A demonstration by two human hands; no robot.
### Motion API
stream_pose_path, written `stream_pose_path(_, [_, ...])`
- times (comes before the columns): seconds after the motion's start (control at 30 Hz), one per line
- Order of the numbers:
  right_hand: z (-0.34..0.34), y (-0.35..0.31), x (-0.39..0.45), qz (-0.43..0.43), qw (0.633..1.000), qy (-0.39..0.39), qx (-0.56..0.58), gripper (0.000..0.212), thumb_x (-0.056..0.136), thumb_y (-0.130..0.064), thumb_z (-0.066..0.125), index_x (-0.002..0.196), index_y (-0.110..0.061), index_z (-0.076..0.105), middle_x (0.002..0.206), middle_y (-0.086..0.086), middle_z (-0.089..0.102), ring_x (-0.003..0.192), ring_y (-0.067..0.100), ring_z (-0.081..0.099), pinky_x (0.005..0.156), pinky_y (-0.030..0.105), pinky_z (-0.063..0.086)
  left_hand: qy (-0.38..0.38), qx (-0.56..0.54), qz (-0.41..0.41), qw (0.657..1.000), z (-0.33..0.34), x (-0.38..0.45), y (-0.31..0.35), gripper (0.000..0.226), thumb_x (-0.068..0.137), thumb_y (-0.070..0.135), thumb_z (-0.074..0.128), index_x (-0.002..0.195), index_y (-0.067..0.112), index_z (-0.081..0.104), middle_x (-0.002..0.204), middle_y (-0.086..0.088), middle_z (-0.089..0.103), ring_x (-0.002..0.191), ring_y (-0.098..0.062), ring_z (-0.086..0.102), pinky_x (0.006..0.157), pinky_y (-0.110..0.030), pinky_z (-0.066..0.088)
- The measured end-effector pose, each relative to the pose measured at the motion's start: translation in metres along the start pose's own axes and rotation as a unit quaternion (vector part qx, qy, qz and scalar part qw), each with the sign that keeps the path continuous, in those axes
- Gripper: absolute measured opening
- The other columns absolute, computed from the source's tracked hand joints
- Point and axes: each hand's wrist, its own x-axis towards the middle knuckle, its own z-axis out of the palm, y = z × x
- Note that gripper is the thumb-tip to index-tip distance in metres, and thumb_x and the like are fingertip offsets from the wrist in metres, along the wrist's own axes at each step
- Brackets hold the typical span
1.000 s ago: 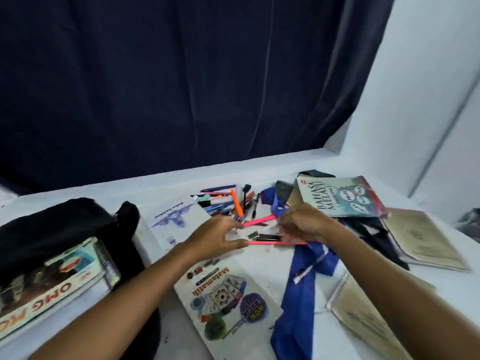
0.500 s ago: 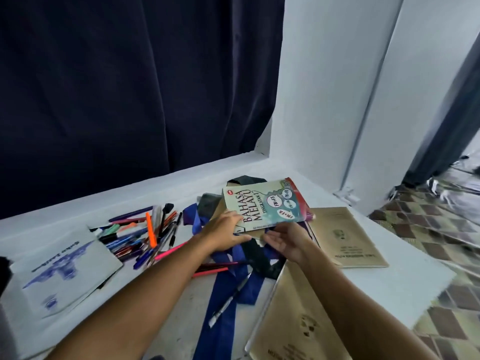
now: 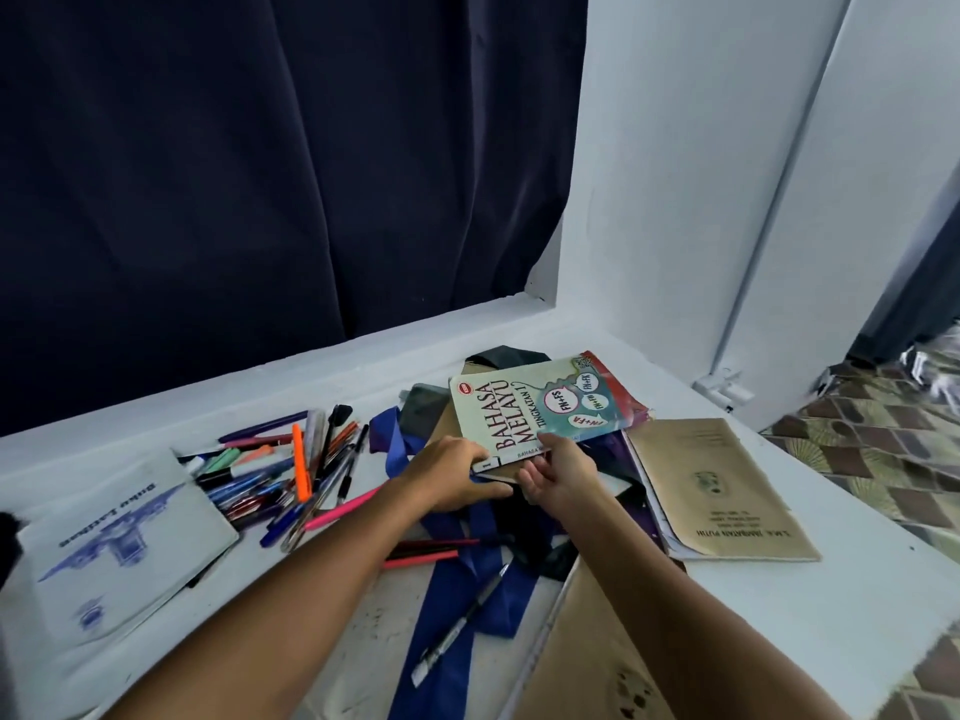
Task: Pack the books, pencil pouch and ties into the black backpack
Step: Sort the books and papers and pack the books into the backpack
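Note:
A green and red Bahasa Melayu book (image 3: 545, 402) lies tilted on a pile of cloth and books at the back of the white table (image 3: 831, 605). My left hand (image 3: 452, 478) grips its near left corner. My right hand (image 3: 558, 472) holds its near edge, thumb on the cover and fingers underneath. A blue tie (image 3: 467, 589) runs under my arms toward the front, with a pen (image 3: 457, 626) lying on it. Dark cloth (image 3: 426, 407) shows behind the book. The black backpack is out of view.
Several loose pens and markers (image 3: 291, 470) are scattered at the left. A white exercise book (image 3: 119, 543) lies at the far left. Two brown-covered books (image 3: 722, 491) (image 3: 587, 667) lie at the right and front. The table's right edge drops to a tiled floor (image 3: 883, 459).
The view swung right, away from the backpack and the pens. Both hands left the pens and took hold of the Bahasa Melayu book's near edge.

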Motion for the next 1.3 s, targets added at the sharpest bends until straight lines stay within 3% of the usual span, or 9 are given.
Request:
stream_pose_path(0.27, [0.005,0.007,0.010,-0.082,0.994,0.059,-0.039,0.040,0.084,0.007,0.064,0.119,-0.003,0.047,0.102,0.020,0.069,0.074,0.030,0.069,0.037,0.026,0.049,-0.045,-0.016,0.020,0.999,-0.012,-0.013,0.010,0.076,0.076,0.070,0.065,0.137,0.026,0.056,0.139,0.007,0.055,0.126,-0.014,0.051,0.093,-0.027,0.043])
stream_pose_path(0.37, [0.002,0.003,0.004,-0.106,0.993,0.028,-0.043,0.034,0.089,0.011,0.050,0.117,-0.007,0.042,0.103,0.018,0.068,0.084,0.035,0.069,0.037,0.034,0.054,0.017,-0.113,-0.012,0.993,-0.022,-0.022,0.003,0.065,0.078,0.064,0.068,0.129,0.023,0.063,0.130,0.008,0.061,0.115,-0.007,0.055,0.099,-0.024,0.044])
stream_pose_path(0.57, [0.005,-0.018,-0.032,-0.196,0.977,-0.064,-0.053,0.028,0.087,0.015,0.044,0.107,-0.004,0.046,0.106,0.025,0.065,0.083,0.041,0.068,0.032,0.019,0.039,0.156,-0.159,-0.052,0.973,-0.051,-0.057,-0.039,0.045,0.090,0.050,0.061,0.119,0.017,0.069,0.117,0.003,0.067,0.108,-0.014,0.060,0.094,-0.031,0.047])
stream_pose_path(0.67, [0.018,-0.024,-0.063,-0.208,0.966,-0.137,-0.066,0.023,0.084,0.014,0.046,0.085,-0.007,0.053,0.097,0.026,0.065,0.054,0.026,0.060,0.033,0.019,0.036,0.185,-0.218,-0.082,0.955,-0.067,-0.087,-0.060,0.031,0.094,0.039,0.061,0.113,0.015,0.070,0.109,0.003,0.069,0.102,-0.014,0.062,0.089,-0.030,0.047])
stream_pose_path(0.8, [0.045,-0.010,-0.105,-0.182,0.932,-0.296,-0.100,0.035,0.083,0.014,0.039,0.112,0.006,0.057,0.102,0.027,0.067,0.057,0.025,0.068,0.041,0.027,0.052,0.199,-0.414,-0.165,0.873,-0.094,-0.136,-0.071,0.028,0.098,0.046,0.050,0.097,0.023,0.066,0.098,0.004,0.067,0.093,-0.014,0.062,0.080,-0.027,0.048])
stream_pose_path(0.9, [0.071,0.011,-0.118,-0.117,0.903,-0.395,-0.122,0.059,0.072,0.005,0.045,0.131,0.006,0.049,0.126,0.028,0.060,0.104,0.041,0.065,0.082,0.052,0.057,0.118,-0.572,-0.215,0.783,-0.115,-0.181,-0.080,0.062,0.093,0.069,0.034,0.104,0.021,0.072,0.103,-0.006,0.073,0.085,-0.023,0.069,0.077,-0.037,0.049])
stream_pose_path(1.13, [0.142,0.079,-0.164,-0.011,0.828,-0.534,-0.170,0.061,0.059,-0.009,0.066,0.119,-0.004,0.060,0.113,0.022,0.068,0.090,0.036,0.069,0.073,0.044,0.059,0.267,-0.741,-0.121,0.604,-0.151,-0.296,-0.105,0.072,0.093,0.068,0.025,0.118,0.018,0.071,0.114,-0.016,0.071,0.094,-0.034,0.071,0.067,-0.044,0.060])
stream_pose_path(1.2, [0.159,0.098,-0.178,-0.012,0.817,-0.533,-0.219,0.049,0.073,0.001,0.047,0.120,-0.003,0.059,0.107,0.021,0.070,0.084,0.034,0.070,0.068,0.040,0.060,0.301,-0.746,-0.122,0.581,-0.158,-0.330,-0.122,0.073,0.090,0.067,0.029,0.112,0.015,0.075,0.113,-0.018,0.071,0.095,-0.035,0.071,0.070,-0.046,0.060])
stream_pose_path(1.3, [0.182,0.135,-0.202,-0.007,0.792,-0.533,-0.297,0.047,0.083,0.009,0.035,0.124,0.001,0.057,0.105,0.022,0.071,0.080,0.032,0.072,0.062,0.037,0.061,0.333,-0.696,-0.170,0.614,-0.163,-0.382,-0.142,0.050,0.091,0.045,0.046,0.108,0.006,0.073,0.099,-0.019,0.074,0.082,-0.031,0.073,0.062,-0.040,0.060])
